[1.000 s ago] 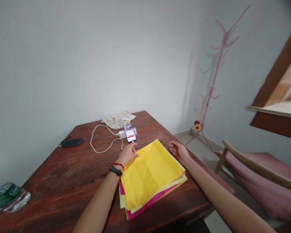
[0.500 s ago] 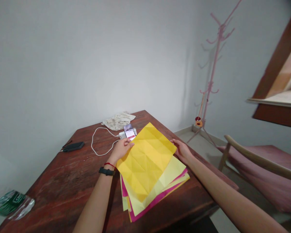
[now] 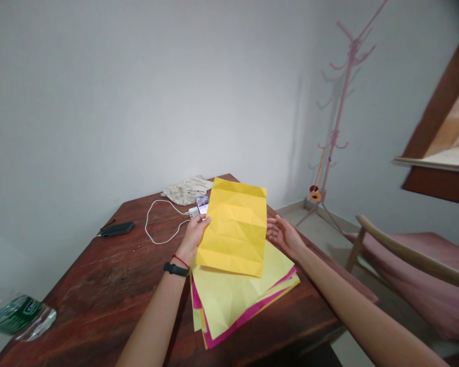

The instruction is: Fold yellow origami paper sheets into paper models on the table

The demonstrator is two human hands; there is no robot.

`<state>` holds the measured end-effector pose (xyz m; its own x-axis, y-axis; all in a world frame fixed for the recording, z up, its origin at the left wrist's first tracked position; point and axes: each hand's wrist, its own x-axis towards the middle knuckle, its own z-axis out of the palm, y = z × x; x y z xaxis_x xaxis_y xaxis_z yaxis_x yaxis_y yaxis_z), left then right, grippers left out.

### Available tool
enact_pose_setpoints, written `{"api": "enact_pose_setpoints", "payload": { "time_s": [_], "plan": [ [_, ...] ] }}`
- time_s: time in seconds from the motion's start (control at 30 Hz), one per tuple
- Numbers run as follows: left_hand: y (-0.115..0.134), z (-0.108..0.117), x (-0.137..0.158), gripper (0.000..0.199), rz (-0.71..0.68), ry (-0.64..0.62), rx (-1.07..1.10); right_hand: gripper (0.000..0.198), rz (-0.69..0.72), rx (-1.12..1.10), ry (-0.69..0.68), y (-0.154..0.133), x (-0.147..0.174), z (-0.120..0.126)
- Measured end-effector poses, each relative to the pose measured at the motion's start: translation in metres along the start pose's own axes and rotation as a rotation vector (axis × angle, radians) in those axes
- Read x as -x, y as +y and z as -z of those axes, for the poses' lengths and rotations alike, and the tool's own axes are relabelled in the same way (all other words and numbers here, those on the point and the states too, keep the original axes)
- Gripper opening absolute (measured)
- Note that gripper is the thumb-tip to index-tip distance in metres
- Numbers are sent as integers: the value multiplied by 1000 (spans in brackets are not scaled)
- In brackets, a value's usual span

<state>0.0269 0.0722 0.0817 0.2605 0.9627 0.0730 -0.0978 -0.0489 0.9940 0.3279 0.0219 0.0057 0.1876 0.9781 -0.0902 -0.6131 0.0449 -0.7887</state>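
A creased yellow sheet of paper (image 3: 235, 229) is held up, tilted, above a stack of paper. My left hand (image 3: 196, 233) pinches its left edge, thumb in front and the other fingers hidden behind. At the right edge, my right hand (image 3: 285, 237) has its palm turned up and fingers loosely curled and apart; whether the fingertips touch the sheet I cannot tell. Below lies the paper stack (image 3: 229, 298), pale yellow on top, with magenta and darker yellow edges showing at the front and sides.
Behind my left hand are a phone (image 3: 202, 208) and a white charger (image 3: 193, 212) with a looped white cable (image 3: 147, 224). A black power bank (image 3: 118, 229), a crumpled cloth (image 3: 185, 190) and a water bottle (image 3: 21, 316) also rest on the wooden table (image 3: 110, 290). A chair (image 3: 401, 250) stands at right.
The yellow sheet has been lifted and turned so that its top edge is nearly level. My right hand has let go of the corner it pinched, and its fingers have opened.
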Motion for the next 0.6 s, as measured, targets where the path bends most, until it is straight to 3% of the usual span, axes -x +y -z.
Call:
{"api": "enact_pose_setpoints", "payload": {
  "time_s": [0.27,0.6],
  "plan": [
    [-9,-10,-1,39,0,31,26,33,61,173,-189,-1,13,-9],
    [-11,-9,0,41,-102,69,-118,60,202,136,-61,-4,14,-11]
  ]
}}
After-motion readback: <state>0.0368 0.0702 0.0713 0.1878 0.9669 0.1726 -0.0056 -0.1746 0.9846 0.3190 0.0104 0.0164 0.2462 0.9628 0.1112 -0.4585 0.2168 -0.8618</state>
